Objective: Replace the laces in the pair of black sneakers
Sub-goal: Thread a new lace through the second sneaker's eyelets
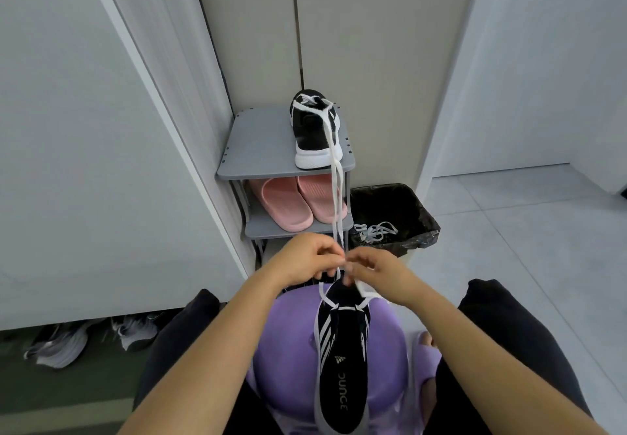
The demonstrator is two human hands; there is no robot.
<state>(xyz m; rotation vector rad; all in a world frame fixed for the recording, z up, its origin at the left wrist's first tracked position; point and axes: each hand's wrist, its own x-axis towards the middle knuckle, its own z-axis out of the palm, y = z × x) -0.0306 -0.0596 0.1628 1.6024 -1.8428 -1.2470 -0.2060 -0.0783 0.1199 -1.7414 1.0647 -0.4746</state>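
A black sneaker [342, 360] with white stripes lies on a purple stool [288, 366] between my knees, toe pointing away from me. My left hand [305, 258] and my right hand [376, 271] meet above its toe end, both pinching a white lace [364, 293] that crosses the shoe's eyelets. The second black sneaker [314, 131] stands on top of a grey shoe rack [258, 149]. Its long white lace [336, 197] hangs down over the rack's front toward my hands.
Pink slippers [298, 204] sit on the rack's lower shelf. A black-lined bin [393, 217] to the right of the rack holds loose white laces [376, 231]. Grey shoes [91, 339] lie under the cabinet at the left. White cabinet walls flank the rack; tiled floor opens right.
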